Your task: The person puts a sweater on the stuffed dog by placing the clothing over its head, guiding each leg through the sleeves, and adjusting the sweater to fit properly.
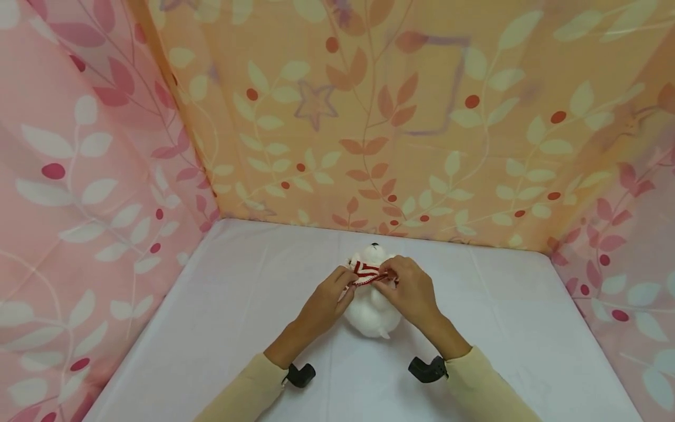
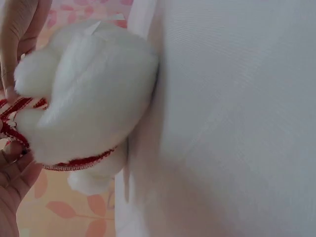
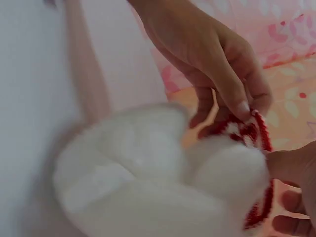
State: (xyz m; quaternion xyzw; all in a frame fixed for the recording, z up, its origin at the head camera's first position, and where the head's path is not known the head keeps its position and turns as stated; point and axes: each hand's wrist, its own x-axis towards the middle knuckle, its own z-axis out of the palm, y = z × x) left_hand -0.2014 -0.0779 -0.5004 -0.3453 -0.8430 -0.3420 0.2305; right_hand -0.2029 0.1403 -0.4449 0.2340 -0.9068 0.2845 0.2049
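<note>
A white plush animal [image 1: 371, 319] is on the white table, its dark nose at the far side and a small tail at the near side. A red-and-white striped knitted garment [image 1: 366, 271] lies over its upper part; a red edge [image 2: 81, 162] runs along the fur in the left wrist view. My left hand [image 1: 327, 299] pinches the garment's near edge on the left. On the right, my right hand [image 1: 413, 290] pinches that same edge between thumb and fingers. Rounded white limbs [image 3: 229, 165] stick up between the hands in the right wrist view.
The white-covered table [image 1: 227, 328] stretches around the toy. Leaf-patterned curtains stand behind it [image 1: 295, 135] and at both sides, a pink one [image 1: 79, 234] on the left. A black wrist device [image 1: 302, 375] hangs below each sleeve.
</note>
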